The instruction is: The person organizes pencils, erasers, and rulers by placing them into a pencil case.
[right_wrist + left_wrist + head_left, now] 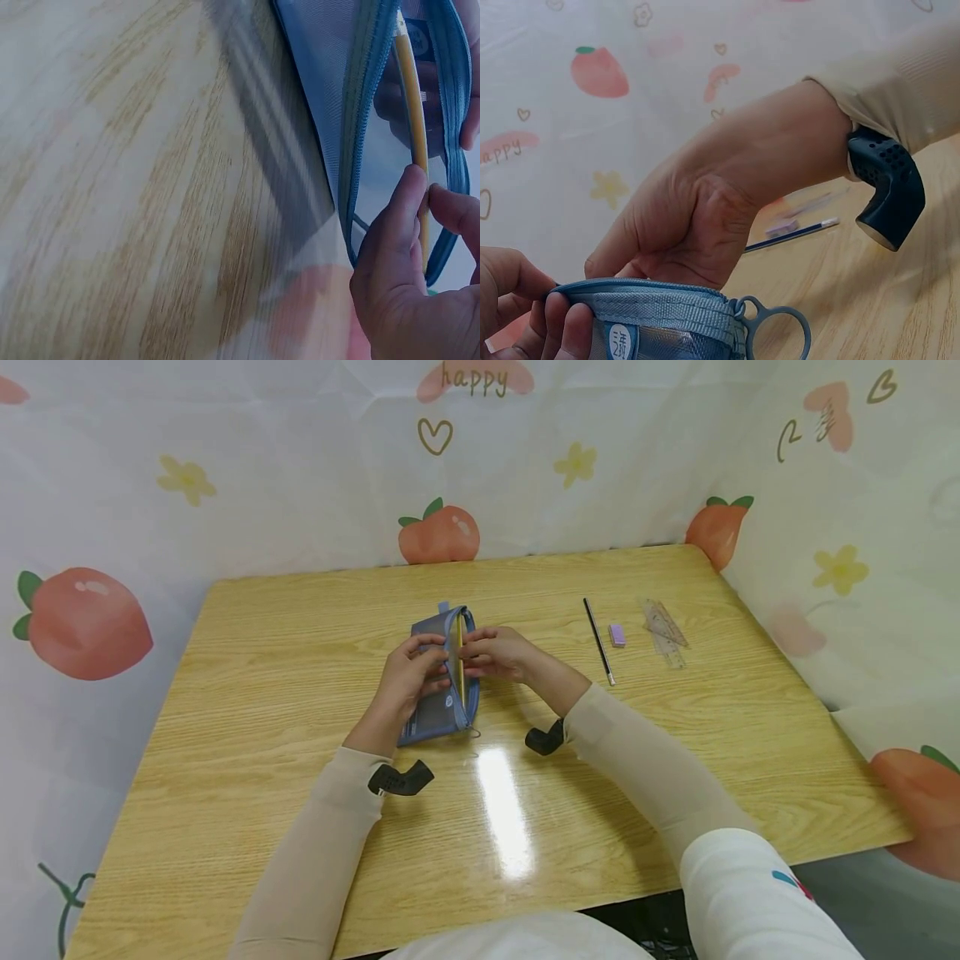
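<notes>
A blue mesh zip pencil case (433, 717) stands on the table with its zip open. My left hand (411, 675) grips one edge of the opening, fingers outside the mesh in the left wrist view. A yellow pencil (411, 97) lies lengthwise in the mouth of the case. My right hand (501, 655) reaches in from the right and pinches this pencil between thumb and fingers, as the right wrist view shows. In the left wrist view the case hides the right fingertips. A ring-shaped zip pull (784, 330) hangs at the near end.
To the right on the wooden table (300, 710) lie a dark pencil (598, 642), a purple eraser (617, 635) and clear rulers (664, 632), one of them triangular. A printed cloth (300, 460) hangs behind the table and along its sides.
</notes>
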Tool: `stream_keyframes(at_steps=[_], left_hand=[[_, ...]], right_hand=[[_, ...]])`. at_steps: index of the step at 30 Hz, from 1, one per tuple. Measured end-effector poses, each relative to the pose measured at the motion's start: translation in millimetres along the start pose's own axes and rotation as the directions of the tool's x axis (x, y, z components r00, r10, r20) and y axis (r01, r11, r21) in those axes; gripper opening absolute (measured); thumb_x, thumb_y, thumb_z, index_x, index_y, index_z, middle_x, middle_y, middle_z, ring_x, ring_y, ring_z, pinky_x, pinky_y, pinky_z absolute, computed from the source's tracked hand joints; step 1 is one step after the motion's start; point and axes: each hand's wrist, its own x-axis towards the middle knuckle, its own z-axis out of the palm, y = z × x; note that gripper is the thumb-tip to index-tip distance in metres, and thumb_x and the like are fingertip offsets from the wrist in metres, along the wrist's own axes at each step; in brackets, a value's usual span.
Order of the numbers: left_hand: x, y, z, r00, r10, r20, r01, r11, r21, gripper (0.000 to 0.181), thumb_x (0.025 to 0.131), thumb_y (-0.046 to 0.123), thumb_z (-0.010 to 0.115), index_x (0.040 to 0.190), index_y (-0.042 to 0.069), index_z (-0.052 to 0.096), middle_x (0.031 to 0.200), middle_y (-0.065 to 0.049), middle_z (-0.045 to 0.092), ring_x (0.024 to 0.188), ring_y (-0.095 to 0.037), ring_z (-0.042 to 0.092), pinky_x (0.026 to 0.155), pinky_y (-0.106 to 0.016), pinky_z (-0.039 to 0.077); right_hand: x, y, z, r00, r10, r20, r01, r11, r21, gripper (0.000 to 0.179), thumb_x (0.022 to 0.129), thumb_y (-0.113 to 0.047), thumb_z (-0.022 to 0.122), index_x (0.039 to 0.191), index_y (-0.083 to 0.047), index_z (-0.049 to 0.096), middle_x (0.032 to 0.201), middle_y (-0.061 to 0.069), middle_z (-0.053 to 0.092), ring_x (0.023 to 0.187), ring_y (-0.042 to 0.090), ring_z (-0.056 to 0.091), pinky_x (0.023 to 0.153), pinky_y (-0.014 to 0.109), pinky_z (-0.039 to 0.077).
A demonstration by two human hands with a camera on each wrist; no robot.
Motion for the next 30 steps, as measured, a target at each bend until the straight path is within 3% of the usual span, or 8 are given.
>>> stream_keyframes(at_steps=[6,13,17,22,24,26,27,30], left_hand=[[1.0,-0.1,-0.7,1.0,0.007,-0.003,-0.007,1.0,0.007,0.023,0.084,0.009,0.059,0.106,0.009,0.057,0.086,-0.005,0.053,0.065,-0.012,0.055,0.058,-0.027,0.055],[2.0,-0.5,-0.7,1.0,0.006,0.005,-0.006,1.0,-0.007,0.022,0.084,0.007,0.058,0.106,0.009,0.057,0.081,-0.005,0.052,0.062,-0.01,0.056,0.055,-0.026,0.055],[1.7,0.2,-1.7,1.0,0.004,0.005,-0.004,1.0,-0.022,0.023,0.084,0.006,0.058,0.107,0.008,0.057,0.08,-0.004,0.052,0.061,-0.01,0.055,0.055,-0.026,0.055],[1.3,1.3,-2.6,1.0,0.005,0.0,-0.005,1.0,-0.03,0.023,0.083,0.006,0.058,0.106,0.008,0.058,0.08,-0.004,0.051,0.061,-0.011,0.055,0.055,-0.027,0.055],[1.1,1.7,-2.7,1.0,0.008,0.002,-0.008,0.999,-0.033,0.022,0.083,0.006,0.059,0.105,0.009,0.058,0.081,-0.004,0.051,0.061,-0.011,0.055,0.056,-0.027,0.055],[1.0,1.8,-3.0,1.0,0.011,0.007,-0.01,0.999,-0.04,0.022,0.083,0.005,0.058,0.105,0.008,0.058,0.082,-0.005,0.051,0.061,-0.011,0.055,0.056,-0.027,0.055],[1.1,1.9,-3.3,1.0,0.012,0.011,-0.011,0.999,-0.043,0.023,0.083,0.005,0.058,0.105,0.008,0.058,0.082,-0.005,0.051,0.061,-0.011,0.055,0.056,-0.027,0.055],[1.3,2.4,-4.4,1.0,0.013,0.013,-0.012,0.999,-0.052,0.023,0.083,0.005,0.058,0.106,0.007,0.058,0.082,-0.005,0.05,0.061,-0.011,0.055,0.056,-0.027,0.055]], right_hand=[[-0.6,0.3,0.5,1.0,0.004,-0.001,-0.004,1.0,-0.006,0.023,0.085,0.0,0.058,0.105,-0.003,0.049,0.091,0.011,0.055,0.072,0.021,0.06,0.071,0.032,0.054],[-2.3,-0.6,-2.2,1.0,0.002,0.005,-0.002,1.0,-0.024,0.038,0.087,-0.003,0.056,0.123,0.003,0.046,0.106,0.016,0.054,0.081,0.023,0.059,0.078,0.033,0.052],[-2.3,-2.0,-6.3,1.0,-0.005,-0.023,0.004,0.999,-0.042,0.036,0.087,-0.003,0.057,0.121,0.002,0.048,0.107,0.017,0.054,0.086,0.026,0.059,0.077,0.034,0.053],[-3.8,-4.4,-22.8,0.994,-0.056,-0.09,0.039,0.982,-0.187,0.033,0.085,-0.002,0.059,0.116,0.004,0.05,0.105,0.018,0.055,0.091,0.032,0.06,0.082,0.042,0.05],[-7.3,-6.5,-33.7,0.985,-0.12,-0.12,0.074,0.941,-0.33,0.033,0.085,-0.003,0.06,0.115,0.006,0.05,0.104,0.018,0.055,0.09,0.034,0.06,0.08,0.043,0.05],[-11.3,-9.8,-47.3,0.97,-0.198,-0.143,0.101,0.857,-0.505,0.033,0.085,-0.005,0.06,0.114,0.006,0.051,0.102,0.019,0.057,0.088,0.035,0.06,0.077,0.042,0.052],[-13.5,-12.0,-54.9,0.958,-0.245,-0.15,0.109,0.793,-0.599,0.032,0.085,-0.006,0.06,0.113,0.006,0.052,0.1,0.02,0.058,0.086,0.035,0.06,0.074,0.042,0.053],[-19.2,-21.2,-78.5,0.916,-0.364,-0.167,0.069,0.553,-0.83,0.031,0.085,-0.012,0.06,0.112,0.004,0.055,0.099,0.02,0.06,0.081,0.033,0.06,0.07,0.041,0.053]])
